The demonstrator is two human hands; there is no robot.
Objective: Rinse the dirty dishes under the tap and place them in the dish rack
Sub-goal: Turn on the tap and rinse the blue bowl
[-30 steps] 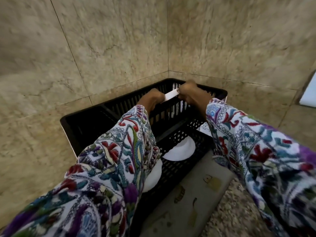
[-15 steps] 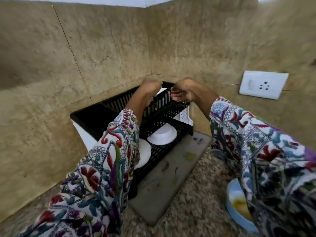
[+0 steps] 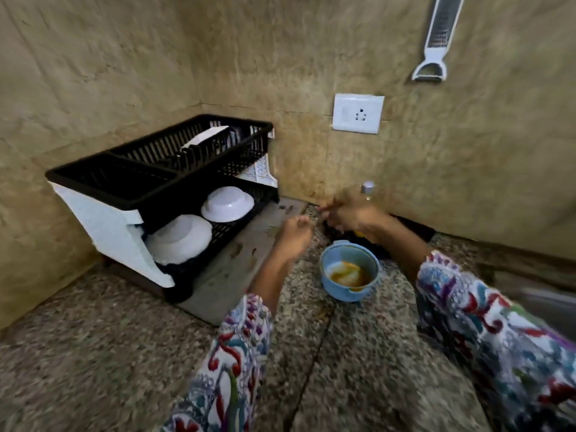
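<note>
Both hands have been withdrawn from the dish rack (image 3: 174,169). Left hand (image 3: 294,233) is loosely curled, empty; right hand's (image 3: 350,215) grip cannot be told. Beside them, a dirty blue bowl (image 3: 349,271) is set on open counter (image 3: 93,353).

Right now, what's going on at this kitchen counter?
Someone is working through dirty dishes. A black dish rack in the corner already holds two white bowls upside down on its lower shelf and a white plate on top. Both hands are over the counter beside it: the left hand is loosely curled and holds nothing, and the right hand reaches toward dark dishes by the wall, too blurred to read. A blue bowl with orange leftovers waits unwashed.
</note>
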